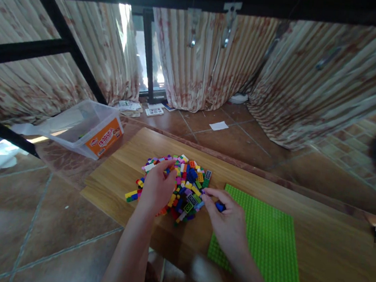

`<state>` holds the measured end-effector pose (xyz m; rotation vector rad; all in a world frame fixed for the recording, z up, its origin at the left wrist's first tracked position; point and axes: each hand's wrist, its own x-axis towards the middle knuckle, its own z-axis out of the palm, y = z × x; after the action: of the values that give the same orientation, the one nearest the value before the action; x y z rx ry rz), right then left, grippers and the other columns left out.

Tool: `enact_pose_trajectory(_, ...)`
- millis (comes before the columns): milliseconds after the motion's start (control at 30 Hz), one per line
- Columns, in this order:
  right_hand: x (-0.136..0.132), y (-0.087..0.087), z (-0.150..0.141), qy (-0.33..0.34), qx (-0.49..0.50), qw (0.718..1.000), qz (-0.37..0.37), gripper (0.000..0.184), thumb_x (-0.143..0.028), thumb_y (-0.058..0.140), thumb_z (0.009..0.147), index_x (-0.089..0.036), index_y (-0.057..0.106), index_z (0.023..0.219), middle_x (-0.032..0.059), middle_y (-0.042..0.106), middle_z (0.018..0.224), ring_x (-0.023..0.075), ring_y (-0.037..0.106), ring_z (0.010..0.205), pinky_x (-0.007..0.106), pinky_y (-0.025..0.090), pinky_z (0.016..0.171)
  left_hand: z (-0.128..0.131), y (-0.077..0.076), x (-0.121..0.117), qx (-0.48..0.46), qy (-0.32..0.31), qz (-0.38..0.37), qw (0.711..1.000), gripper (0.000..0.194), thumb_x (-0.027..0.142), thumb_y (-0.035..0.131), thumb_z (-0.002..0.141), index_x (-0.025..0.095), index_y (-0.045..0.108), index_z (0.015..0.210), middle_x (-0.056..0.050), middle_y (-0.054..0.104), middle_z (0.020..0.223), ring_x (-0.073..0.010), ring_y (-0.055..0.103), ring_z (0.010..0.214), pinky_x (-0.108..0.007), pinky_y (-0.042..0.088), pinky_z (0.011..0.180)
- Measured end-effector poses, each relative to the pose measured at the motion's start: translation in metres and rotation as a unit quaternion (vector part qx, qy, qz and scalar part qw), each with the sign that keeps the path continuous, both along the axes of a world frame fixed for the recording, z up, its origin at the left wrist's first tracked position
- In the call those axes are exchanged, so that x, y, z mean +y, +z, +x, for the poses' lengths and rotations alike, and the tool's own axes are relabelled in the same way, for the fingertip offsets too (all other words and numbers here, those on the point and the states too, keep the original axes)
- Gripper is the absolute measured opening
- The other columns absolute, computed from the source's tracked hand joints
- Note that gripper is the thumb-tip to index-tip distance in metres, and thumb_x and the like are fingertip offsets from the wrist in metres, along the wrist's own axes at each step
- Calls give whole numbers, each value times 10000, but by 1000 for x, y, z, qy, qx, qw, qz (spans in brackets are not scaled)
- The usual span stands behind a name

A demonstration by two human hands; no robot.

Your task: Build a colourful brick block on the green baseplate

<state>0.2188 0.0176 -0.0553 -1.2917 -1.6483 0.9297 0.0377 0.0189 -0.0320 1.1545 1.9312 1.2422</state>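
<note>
Head view, pile: loose toy building bricks [187,188] in many colours, heaped on a wooden tabletop [332,248], between the hands; a few lie at its edges, yellow and green ones on the left.
Left hand [158,186]: over the left part of the pile, back of the hand up, fingers bent, thumb and forefinger apart; any brick under the fingers is hidden.
Right hand [229,216]: at the pile's right edge, thumb and forefinger pinching a small purple brick [204,191]; a dark blue brick [220,206] shows by the curled fingers, whether gripped I cannot tell.
Baseplate: green studded baseplate [268,240], flat on the tabletop, right of the pile, partly under the right forearm.
Box: clear plastic box [86,125] with an orange label [105,137], beyond the tabletop's left end.
Floor: brown tiles [64,213]; white sheet [218,125] near the striped curtains [210,62].
</note>
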Motion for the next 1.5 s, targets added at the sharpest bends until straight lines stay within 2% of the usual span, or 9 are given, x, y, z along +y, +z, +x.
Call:
enact_pose_trajectory(133,-5,11,-4,-4,67,998,-7,221,-356,645,838,-226,706,1006,30,698,914,143,615,726,266,485,643,12,14,-7,-301,-64,4,952,310,358,686,746,163,721,985,-1,627,676,-87,538,580,-166,340,474)
enact_pose_trajectory(200,-7,17,-5,-11,71,997,-4,271,-355,667,825,-236,692,1066,23,692,924,134,600,710,261,481,636,19,19,-9,-368,-95,-8,925,300,378,725,714,150,724,911,5,608,646,-72,531,566,-150,311,451)
enact_pose_trajectory(300,-8,23,-6,-13,56,998,15,297,-353,683,813,-246,686,1090,26,685,944,142,602,744,269,488,669,28,19,-9,-394,-152,-15,906,286,409,730,725,144,717,831,3,619,655,-61,523,551,-150,343,460)
enact_pose_trajectory(533,-5,21,-5,-22,34,998,49,160,-363,645,831,-234,723,886,27,676,835,162,612,763,280,485,689,39,13,-9,-339,-194,-35,920,312,453,704,761,149,699,828,4,636,709,-81,558,605,-185,460,560)
enact_pose_trajectory(767,-2,18,1,19,138,988,-59,181,-358,672,796,-196,742,834,22,703,736,159,625,675,281,494,655,41,10,-9,-280,-210,2,937,253,405,709,767,154,712,796,9,619,673,-93,546,617,-204,475,591)
enact_pose_trajectory(1100,3,14,-2,37,177,977,-117,249,-411,677,773,-194,760,862,10,717,687,172,654,654,294,528,631,42,13,-8,-285,-179,-22,941,299,442,664,777,150,729,798,-5,635,654,-102,556,586,-201,466,554)
enact_pose_trajectory(1200,4,6,-4,12,139,986,-97,228,-386,654,784,-197,750,869,17,723,723,168,650,661,284,514,627,37,8,-5,-243,-168,-40,954,272,409,632,788,153,725,782,-2,638,640,-115,579,587,-204,465,546)
enact_pose_trajectory(1333,5,-4,-5,-28,6,999,-37,217,-375,636,788,-200,743,860,40,720,784,174,636,676,298,496,659,24,-4,-3,-116,-140,-43,982,274,407,589,807,172,724,772,-6,674,660,-150,622,619,-216,442,518)
enact_pose_trajectory(1500,3,-9,-8,-23,-120,993,7,183,-293,613,800,-223,735,916,39,703,833,191,649,750,328,493,743,11,-12,-2,-59,-157,-22,986,242,393,599,805,191,732,796,-3,710,709,-158,637,656,-228,440,563)
